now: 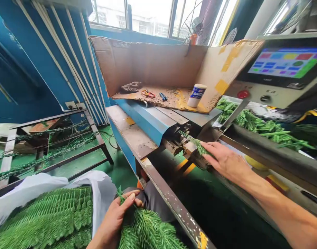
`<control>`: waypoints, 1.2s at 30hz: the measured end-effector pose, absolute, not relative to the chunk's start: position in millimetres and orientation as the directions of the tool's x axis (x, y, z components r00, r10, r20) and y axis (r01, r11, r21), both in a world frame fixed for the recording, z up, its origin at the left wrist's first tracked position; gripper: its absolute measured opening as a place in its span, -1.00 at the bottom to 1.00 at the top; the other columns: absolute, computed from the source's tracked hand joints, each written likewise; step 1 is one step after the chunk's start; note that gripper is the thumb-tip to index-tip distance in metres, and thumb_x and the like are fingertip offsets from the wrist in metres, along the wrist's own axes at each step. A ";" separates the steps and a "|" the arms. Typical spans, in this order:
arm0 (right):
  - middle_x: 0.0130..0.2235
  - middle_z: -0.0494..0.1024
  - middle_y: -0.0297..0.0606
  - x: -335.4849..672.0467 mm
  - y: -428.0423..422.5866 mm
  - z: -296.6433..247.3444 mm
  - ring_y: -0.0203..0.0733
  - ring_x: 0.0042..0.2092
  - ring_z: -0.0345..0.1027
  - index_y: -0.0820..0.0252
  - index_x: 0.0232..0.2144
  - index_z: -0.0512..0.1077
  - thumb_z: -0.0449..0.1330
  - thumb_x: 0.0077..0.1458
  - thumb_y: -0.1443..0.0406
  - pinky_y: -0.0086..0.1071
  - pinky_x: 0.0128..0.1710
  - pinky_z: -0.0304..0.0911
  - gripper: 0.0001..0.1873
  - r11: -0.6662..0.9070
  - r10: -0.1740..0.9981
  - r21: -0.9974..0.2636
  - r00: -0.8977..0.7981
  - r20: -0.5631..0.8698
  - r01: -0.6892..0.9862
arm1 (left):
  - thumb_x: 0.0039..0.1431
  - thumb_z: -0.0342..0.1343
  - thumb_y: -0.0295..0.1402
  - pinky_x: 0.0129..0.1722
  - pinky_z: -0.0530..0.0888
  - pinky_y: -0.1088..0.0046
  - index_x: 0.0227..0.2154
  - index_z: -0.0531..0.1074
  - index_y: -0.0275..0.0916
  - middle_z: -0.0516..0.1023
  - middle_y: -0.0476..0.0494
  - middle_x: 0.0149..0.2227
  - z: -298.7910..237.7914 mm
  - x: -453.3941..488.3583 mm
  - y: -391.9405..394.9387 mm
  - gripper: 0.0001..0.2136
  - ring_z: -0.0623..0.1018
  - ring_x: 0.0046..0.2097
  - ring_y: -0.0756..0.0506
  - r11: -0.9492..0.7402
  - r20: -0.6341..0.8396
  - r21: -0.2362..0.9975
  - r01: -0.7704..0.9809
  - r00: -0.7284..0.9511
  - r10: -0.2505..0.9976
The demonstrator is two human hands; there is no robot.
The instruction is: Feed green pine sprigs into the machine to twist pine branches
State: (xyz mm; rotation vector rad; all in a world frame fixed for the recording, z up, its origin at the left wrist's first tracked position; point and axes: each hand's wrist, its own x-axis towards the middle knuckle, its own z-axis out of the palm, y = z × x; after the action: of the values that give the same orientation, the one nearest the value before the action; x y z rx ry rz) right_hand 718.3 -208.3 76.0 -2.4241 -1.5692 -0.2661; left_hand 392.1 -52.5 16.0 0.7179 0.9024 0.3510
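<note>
Low in the view, my left hand [123, 209] is closed around the stem ends of a bunch of green artificial pine branches [150, 226]. The branches hang down below the fingers over my lap. My right hand [223, 157] reaches forward and pinches one artificial pine sprig [199, 145]. Its bare stems point into the metal jaws [185, 147] at the front of the blue machine [145, 121]. Whether the jaws grip the stems cannot be made out.
A white sack [103, 188] of pine branches stands at lower left. Above the machine, a cardboard box [158, 65] holds a white bottle [197, 95] and small tools. A control panel [280, 72] hangs at right, above more greenery [262, 124]. A metal rail [171, 200] runs toward me.
</note>
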 end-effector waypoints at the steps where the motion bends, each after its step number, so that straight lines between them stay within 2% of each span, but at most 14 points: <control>1: 0.00 0.37 -0.15 729.9 -207.5 80.2 0.09 -0.11 0.33 0.07 0.10 0.28 -0.09 0.20 0.16 -0.06 -0.25 0.39 -0.55 -0.429 0.867 -0.002 0.412 0.280 0.903 | -0.08 0.28 -0.23 -0.38 0.46 0.33 -0.15 0.40 -0.36 0.57 -0.17 -0.44 16.0 392.6 -53.0 -0.56 0.53 -0.43 -0.12 0.713 -0.584 0.701 0.016 0.586 0.562; 3: -0.06 0.40 -0.12 742.6 -202.3 83.8 0.11 -0.17 0.33 0.05 0.07 0.29 -0.09 0.17 0.20 -0.09 -0.40 0.39 -0.56 -0.431 0.883 0.122 0.390 0.260 0.894 | -0.12 0.30 -0.21 -0.39 0.46 0.33 -0.17 0.42 -0.35 0.58 -0.17 -0.44 17.3 394.3 -54.3 -0.55 0.54 -0.44 -0.12 0.706 -0.578 0.708 0.016 0.587 0.567; 5: -0.13 0.42 -0.11 744.3 -194.1 81.8 0.09 -0.20 0.32 0.05 0.03 0.33 -0.07 0.15 0.22 -0.11 -0.43 0.37 -0.59 -0.399 0.898 0.151 0.353 0.262 0.904 | -0.13 0.30 -0.19 -0.42 0.46 0.35 -0.18 0.42 -0.34 0.58 -0.17 -0.45 19.2 395.5 -55.3 -0.55 0.53 -0.45 -0.12 0.702 -0.580 0.712 0.020 0.580 0.572; 7: -0.14 0.40 -0.10 740.0 -185.0 75.8 0.07 -0.20 0.31 0.05 -0.02 0.36 -0.07 0.15 0.25 -0.12 -0.38 0.36 -0.62 -0.384 0.894 0.121 0.335 0.297 0.915 | -0.12 0.30 -0.20 -0.43 0.46 0.36 -0.19 0.42 -0.35 0.58 -0.15 -0.46 20.6 395.8 -55.6 -0.56 0.53 -0.47 -0.10 0.700 -0.583 0.714 0.021 0.571 0.578; 9: -0.06 0.35 -0.05 734.4 -176.0 67.2 0.08 -0.15 0.29 0.09 -0.02 0.36 -0.08 0.17 0.26 -0.11 -0.33 0.35 -0.63 -0.389 0.877 0.079 0.343 0.336 0.918 | -0.11 0.30 -0.22 -0.44 0.47 0.36 -0.20 0.42 -0.35 0.58 -0.15 -0.46 21.0 395.5 -55.1 -0.58 0.53 -0.48 -0.10 0.705 -0.590 0.709 0.017 0.562 0.579; 13: -0.01 0.32 0.00 732.2 -164.6 50.0 0.13 -0.03 0.24 0.18 0.11 0.23 -0.10 0.24 0.21 -0.02 -0.08 0.25 -0.57 -0.379 0.861 0.001 0.352 0.366 0.926 | -0.12 0.31 -0.24 -0.43 0.48 0.35 -0.20 0.42 -0.34 0.58 -0.13 -0.47 20.4 394.7 -53.1 -0.58 0.54 -0.47 -0.10 0.736 -0.618 0.677 0.012 0.552 0.560; 16: 0.00 0.37 -0.05 732.3 -168.0 46.7 0.11 0.06 0.20 0.19 0.21 0.11 -0.07 0.25 0.16 0.00 0.17 -0.01 -0.49 -0.305 0.861 -0.119 0.327 0.390 0.945 | -0.07 0.28 -0.26 -0.39 0.48 0.35 -0.19 0.40 -0.35 0.59 -0.16 -0.45 20.0 394.4 -50.3 -0.61 0.54 -0.44 -0.11 0.748 -0.622 0.663 0.023 0.573 0.534; 19: 0.16 0.21 -0.13 705.9 -179.1 48.0 0.13 0.20 -0.01 0.09 0.26 -0.01 0.07 0.18 0.09 0.04 0.27 -0.40 -0.34 -0.203 0.866 -0.202 0.272 0.420 0.958 | -0.03 0.25 -0.26 -0.37 0.47 0.36 -0.19 0.40 -0.37 0.58 -0.17 -0.42 18.2 394.5 -47.4 -0.64 0.54 -0.42 -0.10 0.751 -0.622 0.659 0.042 0.592 0.513; 20: 0.21 0.14 -0.16 688.0 -182.9 46.4 0.12 0.23 -0.08 0.08 0.27 -0.04 0.11 0.15 0.08 0.05 0.28 -0.43 -0.28 -0.155 0.881 -0.221 0.236 0.409 0.963 | -0.01 0.24 -0.26 -0.36 0.47 0.35 -0.19 0.40 -0.37 0.58 -0.17 -0.41 17.1 394.8 -46.8 -0.64 0.53 -0.42 -0.09 0.753 -0.620 0.656 0.046 0.601 0.504; 22: 0.25 0.04 -0.16 641.7 -189.1 37.1 0.07 0.25 -0.13 0.13 0.28 -0.10 0.14 0.13 0.10 0.04 0.27 -0.25 -0.21 -0.034 0.936 -0.324 0.144 0.322 0.946 | 0.02 0.22 -0.26 -0.35 0.45 0.35 -0.18 0.40 -0.36 0.57 -0.16 -0.40 14.3 395.6 -46.8 -0.66 0.53 -0.40 -0.09 0.754 -0.597 0.656 0.035 0.636 0.489; 24: 0.25 0.02 -0.14 591.5 -193.2 21.2 -0.02 0.24 -0.07 0.17 0.29 -0.17 0.12 0.15 0.15 -0.06 0.22 0.00 -0.21 0.029 0.989 -0.534 0.055 0.140 0.845 | 0.04 0.19 -0.25 -0.34 0.44 0.36 -0.19 0.41 -0.36 0.56 -0.15 -0.40 11.8 395.4 -47.7 -0.68 0.52 -0.40 -0.07 0.749 -0.554 0.662 0.013 0.682 0.478; 27: 0.22 0.12 -0.17 535.8 -195.2 -5.6 -0.12 0.19 0.06 0.12 0.29 -0.21 0.07 0.18 0.21 -0.15 0.18 0.11 -0.25 -0.045 0.999 -0.759 0.006 -0.053 0.649 | 0.05 0.19 -0.26 -0.27 0.43 0.36 -0.17 0.42 -0.35 0.55 -0.16 -0.36 10.2 389.7 -49.5 -0.68 0.52 -0.36 -0.07 0.744 -0.521 0.668 -0.010 0.707 0.478; 31: 0.18 0.20 -0.21 514.3 -190.4 -27.0 -0.12 0.17 0.10 0.07 0.27 -0.09 0.03 0.21 0.16 -0.11 0.19 0.08 -0.36 -0.151 0.988 -0.838 0.091 -0.122 0.525 | -0.04 0.25 -0.37 -0.22 0.41 0.34 -0.11 0.39 -0.24 0.55 -0.11 -0.31 9.0 371.9 -53.5 -0.62 0.53 -0.30 -0.09 0.714 -0.562 0.697 0.065 0.669 0.487; 36: 0.22 0.13 -0.23 510.8 -184.4 -22.1 -0.14 0.21 0.01 0.09 0.24 0.02 -0.06 0.26 0.13 -0.13 0.24 -0.03 -0.46 -0.142 0.990 -0.872 0.071 -0.123 0.468 | -0.10 0.27 -0.36 -0.36 0.41 0.38 -0.39 0.44 -0.30 0.54 -0.10 -0.48 -0.2 362.7 -58.0 -0.80 0.49 -0.44 -0.06 0.695 -0.611 0.713 0.089 0.565 0.554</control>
State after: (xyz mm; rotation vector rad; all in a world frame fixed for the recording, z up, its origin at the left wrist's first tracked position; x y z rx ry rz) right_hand 510.8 -184.4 -22.1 -1.6923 -1.4630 1.0071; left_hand 362.7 -58.0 -0.2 0.7762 0.9484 0.3085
